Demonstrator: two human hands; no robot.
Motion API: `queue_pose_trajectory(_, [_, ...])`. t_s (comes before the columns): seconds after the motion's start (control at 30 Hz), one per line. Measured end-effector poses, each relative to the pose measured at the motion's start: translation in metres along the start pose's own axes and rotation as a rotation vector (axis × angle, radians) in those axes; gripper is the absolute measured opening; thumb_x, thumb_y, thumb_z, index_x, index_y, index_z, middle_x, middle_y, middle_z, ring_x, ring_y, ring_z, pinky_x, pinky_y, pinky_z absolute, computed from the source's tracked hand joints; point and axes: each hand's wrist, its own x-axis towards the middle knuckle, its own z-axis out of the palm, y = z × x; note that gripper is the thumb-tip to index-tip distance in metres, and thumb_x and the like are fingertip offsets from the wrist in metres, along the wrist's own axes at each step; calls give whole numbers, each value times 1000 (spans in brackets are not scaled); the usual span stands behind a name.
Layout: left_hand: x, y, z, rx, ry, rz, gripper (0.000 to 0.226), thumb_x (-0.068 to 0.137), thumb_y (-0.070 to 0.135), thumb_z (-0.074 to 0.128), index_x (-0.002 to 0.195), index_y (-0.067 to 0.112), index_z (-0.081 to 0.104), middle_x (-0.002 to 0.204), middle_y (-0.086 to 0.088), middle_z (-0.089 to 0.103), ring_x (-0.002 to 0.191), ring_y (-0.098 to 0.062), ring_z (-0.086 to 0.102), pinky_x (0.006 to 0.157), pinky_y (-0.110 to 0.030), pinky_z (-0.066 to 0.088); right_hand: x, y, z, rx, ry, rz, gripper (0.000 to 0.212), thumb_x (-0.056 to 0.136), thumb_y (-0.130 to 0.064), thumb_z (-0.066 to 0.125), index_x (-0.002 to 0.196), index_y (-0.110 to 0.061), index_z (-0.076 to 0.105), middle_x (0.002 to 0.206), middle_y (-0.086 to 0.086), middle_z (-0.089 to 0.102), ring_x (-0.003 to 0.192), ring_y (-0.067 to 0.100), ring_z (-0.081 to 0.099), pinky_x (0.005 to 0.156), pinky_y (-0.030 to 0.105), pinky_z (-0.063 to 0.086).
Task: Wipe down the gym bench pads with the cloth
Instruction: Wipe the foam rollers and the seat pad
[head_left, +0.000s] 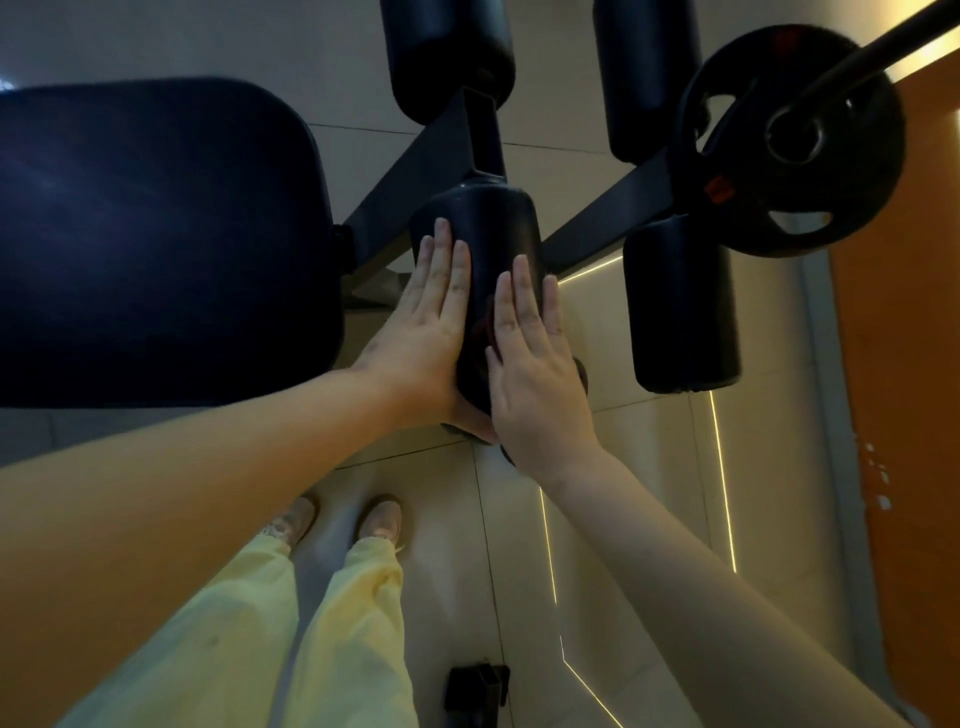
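Note:
A black roller pad on the bench frame points toward me in the middle of the view. My left hand lies flat against its left side, fingers straight, with the thumb under the pad's near end. My right hand presses flat on its right side, fingers straight. Between the hands shows a dark reddish patch; I cannot tell whether it is the cloth. A dark edge peeks out beyond the right hand. The large dark seat pad fills the left.
Three more black roller pads stand around: far middle, far right and right. A weight plate sits on a bar at top right. An orange panel runs along the right. My feet stand on the tiled floor.

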Motion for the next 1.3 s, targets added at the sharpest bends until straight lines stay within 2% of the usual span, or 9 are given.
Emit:
queue_pose_trajectory(0.1, [1, -2, 0, -27, 20, 29, 156, 42, 78, 62, 138, 11, -40, 146, -8, -49, 138, -21, -41, 121, -38, -14, 42, -1, 0, -118, -13, -32, 61, 100, -30, 11, 156, -7, 4, 165, 13, -3, 152, 33, -6, 124, 49, 8])
queue_pose_trajectory(0.3, [0, -3, 2, -57, 34, 47, 162, 45, 70, 80, 135, 12, -42, 139, -1, -53, 134, -17, -45, 117, -30, -18, 92, 0, -14, 100, 16, -86, 61, 99, -23, 23, 154, 1, 14, 163, 18, 9, 151, 38, 0, 124, 47, 6])
queue_pose_trajectory(0.43, [0, 1, 2, -9, 32, 29, 168, 41, 74, 78, 142, 7, -37, 145, -5, -51, 139, -21, -41, 120, -36, -14, 129, -4, -22, 134, 18, 56, 57, 105, -16, 33, 157, -10, 12, 166, 9, 5, 152, 30, -1, 124, 42, 7])
queue_pose_trajectory(0.6, [0, 6, 2, 28, 30, 13, 168, 43, 73, 81, 144, 7, -37, 149, -10, -47, 139, -24, -41, 122, -43, -11, 113, -8, -28, 197, -21, 191, 60, 105, -26, 36, 158, -27, 7, 166, 7, -4, 152, 31, -1, 121, 52, 17])
queue_pose_trajectory(0.73, [1, 5, 3, 8, 17, 16, 166, 42, 74, 79, 146, 12, -35, 147, -8, -50, 136, -21, -45, 121, -45, -13, 78, -24, -34, 424, -32, 371, 82, 101, -30, 47, 156, -23, -14, 165, 7, -14, 152, 27, -9, 121, 49, 9])
queue_pose_trajectory(0.83, [0, 1, 0, -20, -12, 30, 165, 45, 69, 82, 143, 14, -39, 146, -3, -52, 138, -19, -43, 121, -41, -13, 50, -11, -44, 679, 8, 263, 87, 95, -25, 62, 157, -22, 2, 166, 5, -1, 152, 23, 4, 121, 41, 15])
queue_pose_trajectory(0.9, [-2, -5, -4, -37, -16, 63, 161, 48, 65, 82, 141, 16, -40, 146, -1, -51, 139, -17, -41, 121, -39, -11, 30, 4, -45, 544, -23, 125, 78, 93, -25, 62, 156, -20, 17, 166, 4, 4, 153, 22, 3, 123, 49, 17])
queue_pose_trajectory(1.07, [0, -23, -8, 7, -5, 125, 148, 51, 74, 72, 144, 24, -32, 152, 0, -43, 140, -13, -38, 120, -34, -15, 40, -6, -21, 1, 12, -108, 68, 95, -44, 38, 157, -26, 16, 166, 4, -4, 152, 26, -9, 121, 57, 7])
queue_pose_trajectory(1.3, [5, -30, -13, 127, 44, 139, 152, 42, 91, 50, 149, 18, -29, 154, -3, -41, 143, -15, -35, 117, -33, -22, 102, -1, -21, 200, 19, 95, 61, 103, -30, 40, 158, -24, 14, 166, 5, -1, 152, 29, -9, 123, 52, 4])
